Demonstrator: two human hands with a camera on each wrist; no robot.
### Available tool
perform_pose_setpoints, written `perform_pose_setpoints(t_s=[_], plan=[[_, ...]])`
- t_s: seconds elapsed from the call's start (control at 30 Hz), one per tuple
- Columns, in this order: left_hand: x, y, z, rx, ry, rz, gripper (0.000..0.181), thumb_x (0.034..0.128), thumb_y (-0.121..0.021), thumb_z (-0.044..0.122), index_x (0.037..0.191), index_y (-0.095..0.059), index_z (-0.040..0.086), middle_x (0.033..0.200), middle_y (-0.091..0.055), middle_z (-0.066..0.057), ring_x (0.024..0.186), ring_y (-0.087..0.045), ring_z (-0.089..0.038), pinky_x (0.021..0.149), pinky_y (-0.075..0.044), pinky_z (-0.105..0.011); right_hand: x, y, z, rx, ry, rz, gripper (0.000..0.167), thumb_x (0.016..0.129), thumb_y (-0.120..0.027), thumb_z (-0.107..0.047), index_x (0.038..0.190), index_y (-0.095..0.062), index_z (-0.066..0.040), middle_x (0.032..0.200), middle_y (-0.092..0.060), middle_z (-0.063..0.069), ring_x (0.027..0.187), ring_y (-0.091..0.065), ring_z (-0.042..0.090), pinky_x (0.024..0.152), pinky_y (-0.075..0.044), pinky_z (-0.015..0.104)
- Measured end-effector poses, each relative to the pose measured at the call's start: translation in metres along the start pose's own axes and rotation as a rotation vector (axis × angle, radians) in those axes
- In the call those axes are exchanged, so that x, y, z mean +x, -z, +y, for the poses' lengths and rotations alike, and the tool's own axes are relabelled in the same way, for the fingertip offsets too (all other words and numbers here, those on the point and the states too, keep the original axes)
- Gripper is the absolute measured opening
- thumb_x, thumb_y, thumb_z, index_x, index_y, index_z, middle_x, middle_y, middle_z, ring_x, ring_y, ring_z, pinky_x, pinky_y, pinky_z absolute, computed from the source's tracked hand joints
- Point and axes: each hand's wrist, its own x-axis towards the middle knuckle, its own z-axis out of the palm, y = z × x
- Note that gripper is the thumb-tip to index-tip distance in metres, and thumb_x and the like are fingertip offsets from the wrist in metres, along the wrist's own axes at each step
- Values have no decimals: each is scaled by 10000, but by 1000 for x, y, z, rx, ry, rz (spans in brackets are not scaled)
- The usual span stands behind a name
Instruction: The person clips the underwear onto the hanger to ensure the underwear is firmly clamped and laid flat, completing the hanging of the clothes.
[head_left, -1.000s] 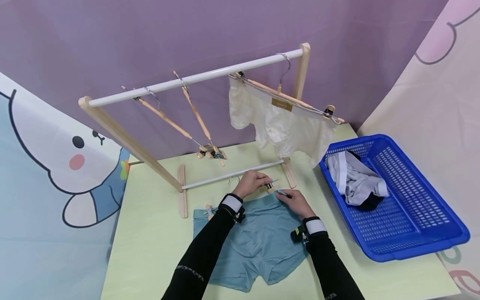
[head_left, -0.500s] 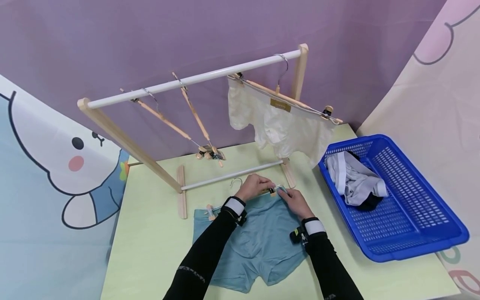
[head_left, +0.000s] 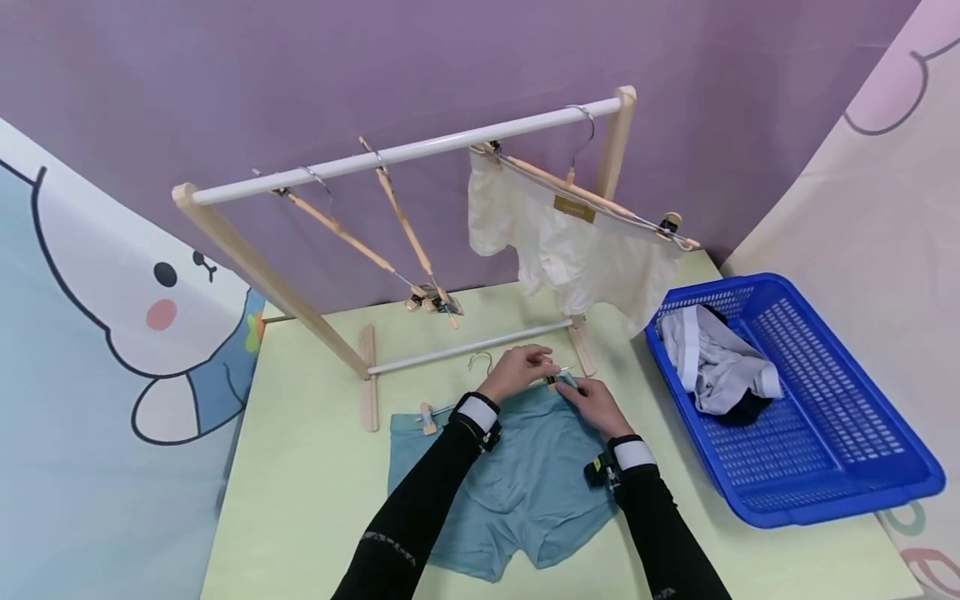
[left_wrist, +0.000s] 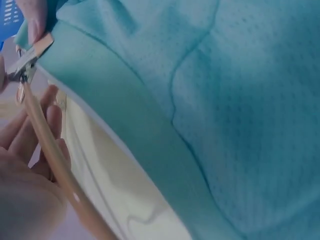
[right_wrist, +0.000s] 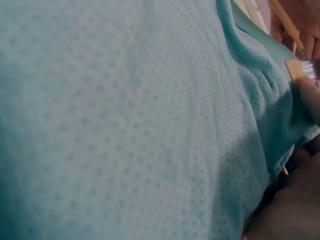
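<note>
Teal boxer briefs [head_left: 517,483] lie spread on the table, waistband toward the rack. A wooden clip hanger lies along the waistband; its bar [left_wrist: 55,150] shows in the left wrist view, and its left clip [head_left: 428,419] sits on the waistband's left part. My left hand [head_left: 517,371] pinches the hanger's other clip [left_wrist: 31,61] at the waistband's right corner, fingers behind the bar. There, my right hand [head_left: 596,407] holds the corner of the briefs, its thumb [left_wrist: 34,25] beside the clip's wooden pad [right_wrist: 295,70]. Whether that clip has closed on the cloth I cannot tell.
A rack with a white rail [head_left: 420,148] stands behind the hands. Two bare hangers [head_left: 405,218] hang at its left and white briefs [head_left: 573,246] at its right. On the right is a blue basket [head_left: 832,492] with grey [head_left: 720,358] and black clothing.
Both hands stay at the right corner of the waistband. My left hand has brought the clip down onto that corner. The head view has shifted slightly.
</note>
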Motion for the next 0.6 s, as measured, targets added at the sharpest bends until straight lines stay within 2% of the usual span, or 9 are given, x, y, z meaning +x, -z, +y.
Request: perform_pose_setpoints(t_s=[0.17, 0.27, 0.37, 0.43, 0.6], plan=[[-12, 15, -10, -56, -3, 15, 607, 935, -676, 433, 1428, -524, 114, 1363, -594, -70, 1251, -550, -221, 984, -480, -380, 1, 0, 2, -30, 30, 18, 399, 986, -622, -359, 896, -642, 29, 620, -296, -46, 571, -352, 141, 576, -310, 279], [-25, 30, -19, -109, -38, 40, 557, 963, -658, 360, 1412, -522, 59, 1391, -565, -133, 1267, -532, -258, 1024, -446, -412, 0, 0, 2, -25, 21, 25, 412, 984, -622, -371, 831, -583, 10, 619, -291, -36, 568, -341, 152, 581, -309, 289], [-40, 48, -29, -113, -56, 81, 458, 992, -627, 277, 1367, -545, 26, 1346, -585, -168, 1225, -553, -270, 1026, -434, -431, -1, -2, 2, -18, 9, 26, 432, 976, -627, -395, 778, -520, -26, 617, -276, -24, 557, -315, 158, 582, -300, 291], [-52, 59, -36, -84, -41, 123, 389, 1000, -615, 242, 1328, -577, 36, 1286, -620, -150, 1173, -578, -259, 997, -447, -440, -1, -3, 2, -19, 14, 23, 429, 971, -628, -409, 778, -510, -44, 628, -269, -19, 561, -305, 161, 587, -295, 293], [-82, 83, -58, -41, 37, 222, 318, 1004, -608, 196, 1287, -615, 51, 1174, -660, -73, 1087, -608, -224, 930, -474, -423, -2, -3, 3, -38, 17, 26, 433, 973, -622, -417, 783, -503, -46, 633, -265, -15, 564, -302, 162, 585, -293, 295]])
